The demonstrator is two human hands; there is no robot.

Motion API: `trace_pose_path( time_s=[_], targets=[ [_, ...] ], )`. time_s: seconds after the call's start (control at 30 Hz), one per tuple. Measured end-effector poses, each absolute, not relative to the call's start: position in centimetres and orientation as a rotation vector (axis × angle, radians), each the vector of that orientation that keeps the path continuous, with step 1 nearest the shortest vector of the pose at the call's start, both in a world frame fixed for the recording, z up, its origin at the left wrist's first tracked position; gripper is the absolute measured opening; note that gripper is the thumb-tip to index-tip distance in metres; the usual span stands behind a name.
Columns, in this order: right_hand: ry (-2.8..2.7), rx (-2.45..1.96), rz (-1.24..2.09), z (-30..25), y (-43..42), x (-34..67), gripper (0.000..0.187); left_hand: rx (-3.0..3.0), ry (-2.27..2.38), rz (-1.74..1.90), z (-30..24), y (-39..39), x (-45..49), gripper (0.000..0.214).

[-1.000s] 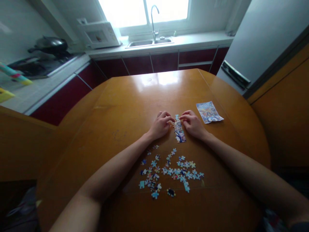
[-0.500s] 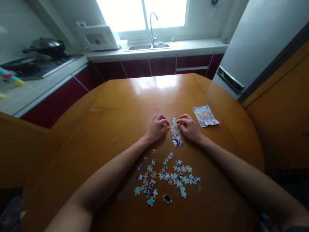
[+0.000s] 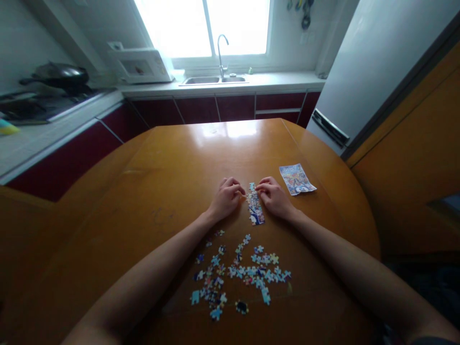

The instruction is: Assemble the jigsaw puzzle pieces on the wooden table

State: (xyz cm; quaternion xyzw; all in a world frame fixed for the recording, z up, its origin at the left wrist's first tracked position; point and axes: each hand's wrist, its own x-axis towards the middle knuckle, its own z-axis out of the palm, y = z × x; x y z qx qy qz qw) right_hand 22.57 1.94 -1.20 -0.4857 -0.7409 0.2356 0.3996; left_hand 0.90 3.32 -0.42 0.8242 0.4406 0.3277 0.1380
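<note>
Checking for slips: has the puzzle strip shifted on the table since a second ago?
No. The strip sits equally far left of the leaflet; only the view tilted.

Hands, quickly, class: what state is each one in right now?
Left hand: curled shut, fingertips touching the puzzle strip at its left edge.
Right hand: curled shut, fingertips on the puzzle strip's top right edge.

View: head camera, facing forward and down over the bench (image 3: 172, 163).
Nearness: left hand (image 3: 224, 197) and right hand (image 3: 275, 197) close below; sink (image 3: 213, 80) far ahead.
</note>
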Motion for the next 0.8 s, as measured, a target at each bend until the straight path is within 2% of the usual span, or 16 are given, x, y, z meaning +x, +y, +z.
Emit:
trace_pose_path(
  time_s=[0.8],
  targets=[
    [-1.89,-1.214,0.559,-2.08,2.09,22.88,0.02,2.326,1.312,0.99,-0.74,3.34,0.84,0.026]
  ],
)
